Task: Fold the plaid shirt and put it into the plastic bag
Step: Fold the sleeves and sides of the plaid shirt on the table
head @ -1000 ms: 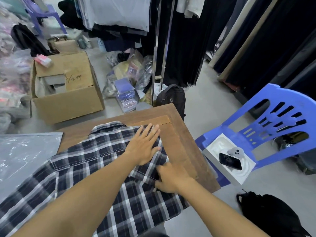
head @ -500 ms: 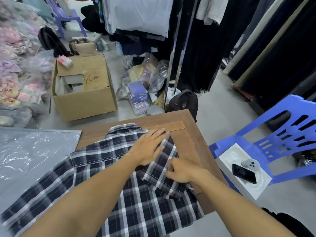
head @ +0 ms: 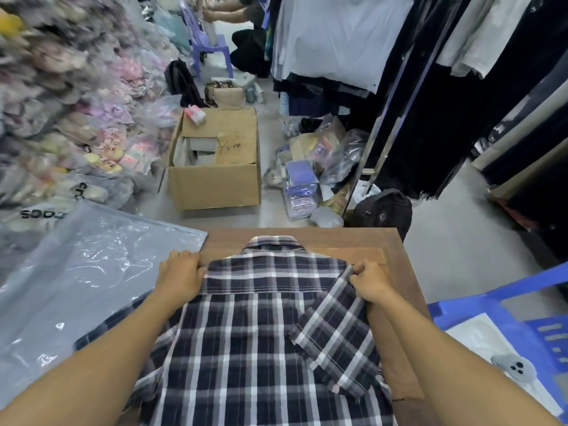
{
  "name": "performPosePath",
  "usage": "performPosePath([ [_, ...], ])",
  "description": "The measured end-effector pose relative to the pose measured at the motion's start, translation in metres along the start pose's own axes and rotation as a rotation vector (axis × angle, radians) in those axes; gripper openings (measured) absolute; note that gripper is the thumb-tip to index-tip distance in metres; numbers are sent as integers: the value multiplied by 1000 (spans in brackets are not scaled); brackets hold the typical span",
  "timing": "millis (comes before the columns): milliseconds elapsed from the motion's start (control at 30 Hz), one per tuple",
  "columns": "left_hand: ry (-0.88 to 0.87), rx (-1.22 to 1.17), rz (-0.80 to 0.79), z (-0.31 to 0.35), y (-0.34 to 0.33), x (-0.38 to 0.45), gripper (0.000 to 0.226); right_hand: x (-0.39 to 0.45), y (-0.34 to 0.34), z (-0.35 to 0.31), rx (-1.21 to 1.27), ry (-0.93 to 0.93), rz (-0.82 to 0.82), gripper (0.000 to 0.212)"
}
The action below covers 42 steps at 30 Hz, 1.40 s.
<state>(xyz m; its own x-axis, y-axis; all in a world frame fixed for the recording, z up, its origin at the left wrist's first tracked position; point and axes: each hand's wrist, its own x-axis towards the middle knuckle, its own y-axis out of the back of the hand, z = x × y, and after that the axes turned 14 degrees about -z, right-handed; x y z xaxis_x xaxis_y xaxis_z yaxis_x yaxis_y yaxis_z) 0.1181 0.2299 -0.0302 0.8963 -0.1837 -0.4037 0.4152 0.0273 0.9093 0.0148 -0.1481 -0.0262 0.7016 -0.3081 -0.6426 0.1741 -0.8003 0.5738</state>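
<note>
Wooden table (head: 396, 256) carries the plaid shirt (head: 264, 318), back up; left hand (head: 179, 276) and right hand (head: 370, 282) pinch its shoulders. Plastic bag (head: 76, 281) lies beyond left. Keep both edges level, fold evenly.

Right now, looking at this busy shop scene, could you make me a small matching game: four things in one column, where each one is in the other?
Things:
1. plaid shirt
2. plastic bag
3. cardboard box
4. right hand

Places:
A. on the floor beyond the table
B. gripping the shirt's shoulder where the sleeve is folded over
C. spread flat, collar away from the person
D. lying empty to the left of the shirt

Pairs: 1-C, 2-D, 3-A, 4-B
</note>
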Motion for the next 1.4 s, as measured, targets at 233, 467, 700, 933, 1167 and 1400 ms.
performPosePath([
  [233, 47, -269, 195, 21, 26, 28, 14, 17, 27, -24, 83, 61, 153, 25],
  [467, 77, -359, 97, 18, 7, 35, 16, 24, 22, -21, -48, -1, 69, 14],
  [700, 153, -495, 134, -51, 16, 7, 19, 11, -25, -120, -194, 426, 23, 10],
  [933, 346, -559, 48, -138, 3, -58, 38, -6, -144, -220, -470, 735, -368, 15],
  [1167, 299, -662, -24, -163, -15, -77, 16, 2, -196, -248, -860, 697, -322, 52],
  [1400, 282, -898, -71, -161, 7, -85, 21, 15, -200, -246, -749, 616, -196, 25],
])
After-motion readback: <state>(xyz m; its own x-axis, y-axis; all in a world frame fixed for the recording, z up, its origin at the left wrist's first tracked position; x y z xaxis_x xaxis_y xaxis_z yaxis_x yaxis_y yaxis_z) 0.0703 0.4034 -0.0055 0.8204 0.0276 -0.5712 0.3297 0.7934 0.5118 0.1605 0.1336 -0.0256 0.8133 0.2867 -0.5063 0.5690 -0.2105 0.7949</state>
